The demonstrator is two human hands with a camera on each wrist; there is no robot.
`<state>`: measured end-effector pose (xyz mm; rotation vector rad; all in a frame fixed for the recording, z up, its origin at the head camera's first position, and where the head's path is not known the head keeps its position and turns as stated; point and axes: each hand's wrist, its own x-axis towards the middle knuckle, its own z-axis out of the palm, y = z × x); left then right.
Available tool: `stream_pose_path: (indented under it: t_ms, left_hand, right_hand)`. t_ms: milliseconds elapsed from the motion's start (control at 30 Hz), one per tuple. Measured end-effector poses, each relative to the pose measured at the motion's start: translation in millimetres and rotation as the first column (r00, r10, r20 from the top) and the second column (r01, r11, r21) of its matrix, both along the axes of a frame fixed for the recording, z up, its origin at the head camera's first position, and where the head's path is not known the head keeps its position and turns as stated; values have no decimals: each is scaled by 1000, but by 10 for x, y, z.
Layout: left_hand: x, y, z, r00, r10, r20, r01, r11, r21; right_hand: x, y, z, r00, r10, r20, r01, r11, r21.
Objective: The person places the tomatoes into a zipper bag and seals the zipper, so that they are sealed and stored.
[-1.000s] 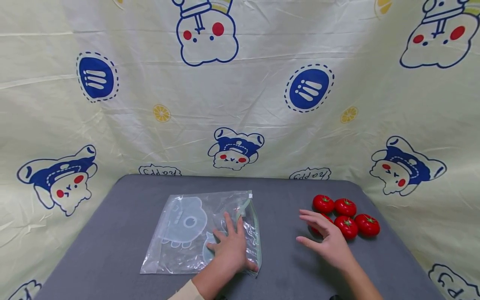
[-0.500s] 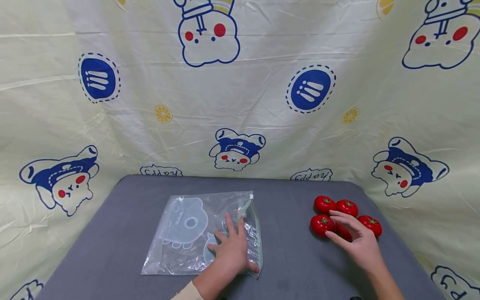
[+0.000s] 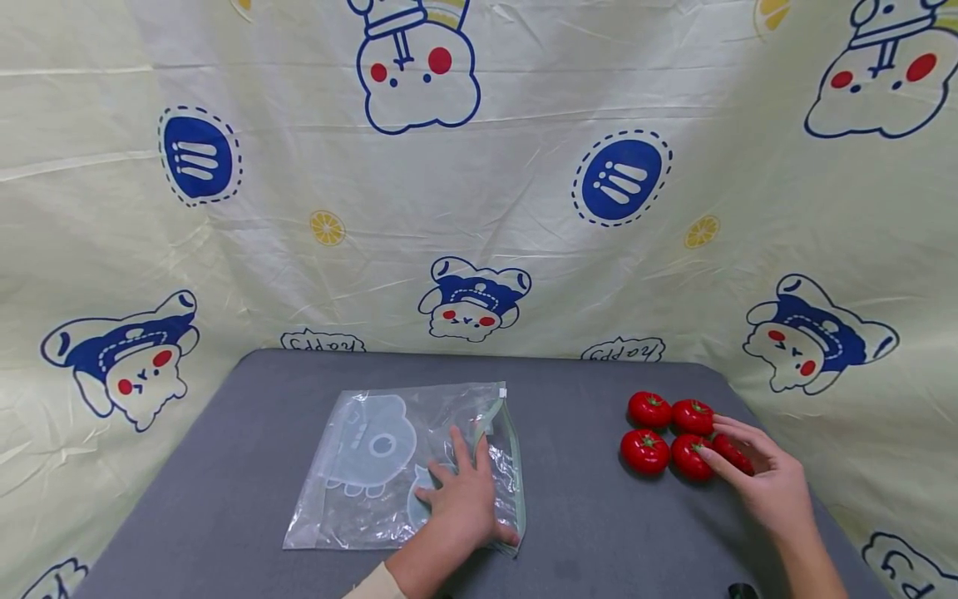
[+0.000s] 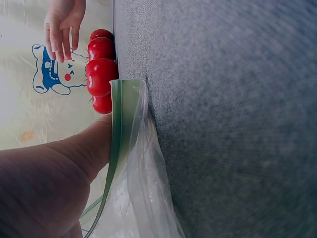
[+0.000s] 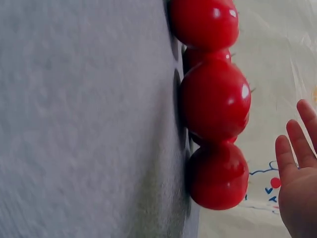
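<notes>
A clear zip bag (image 3: 322, 524) with pale cartoon prints lies flat on the table. My left hand (image 3: 464, 503) rests on its right part with fingers spread, the thumb by the green zip edge (image 4: 116, 129). Several glossy red tomatoes (image 3: 645, 452) stand clustered to the right. At the cluster's right side, my right hand (image 3: 774, 478) is over the rightmost tomato (image 3: 729, 451) and partly hides it. In the right wrist view, that hand's fingers (image 5: 299, 144) are loosely extended, apart from the tomatoes (image 5: 215, 99).
The grey table (image 3: 569, 516) has bare surface between the bag and the tomatoes. A cream sheet (image 3: 479, 191) with cartoon prints hangs behind and around it. A small black object (image 3: 743, 591) shows at the bottom edge beside the right forearm.
My right hand has moved rightward across the tomatoes, from their left side to the rightmost one, uncovering the left ones. The left hand and the bag stay in place.
</notes>
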<state>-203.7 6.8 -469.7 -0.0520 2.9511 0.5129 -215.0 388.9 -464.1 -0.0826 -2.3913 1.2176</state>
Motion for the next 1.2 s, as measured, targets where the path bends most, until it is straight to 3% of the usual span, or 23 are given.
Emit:
stream_pose_path:
  t_ms: [167, 433, 667, 767, 933, 1033, 1200]
  left_hand:
    - [-6, 2, -17, 1000, -2, 7, 2, 1000, -6]
    - [8, 18, -28, 1000, -2, -5, 2, 1000, -28]
    - [5, 25, -45, 1000, 0, -15, 0, 1000, -25]
    - [-1, 23, -54, 1000, -1, -14, 1, 1000, -27]
    - [-6, 17, -58, 1000, -3, -13, 2, 1000, -24]
    - [-4, 11, -59, 1000, -2, -16, 2, 1000, -24]
    - [-1, 0, -60, 1000, -5, -18, 5, 1000, -19]
  right_hand:
    - [-35, 165, -32, 996, -52, 79, 50, 998, 31]
    - [-84, 434, -133, 987, -85, 138, 76, 995, 67]
    - [-165, 648, -192, 963, -126, 237, 106, 990, 94]
    - [-217, 731, -174, 941, -95, 326, 73, 994, 79]
    - [-305, 861, -179, 885, 55, 462, -36, 998, -50]
    - [-345, 932, -213, 859, 125, 496, -91, 992, -92]
    - [-385, 1003, -271, 837, 169, 520, -111, 984, -142]
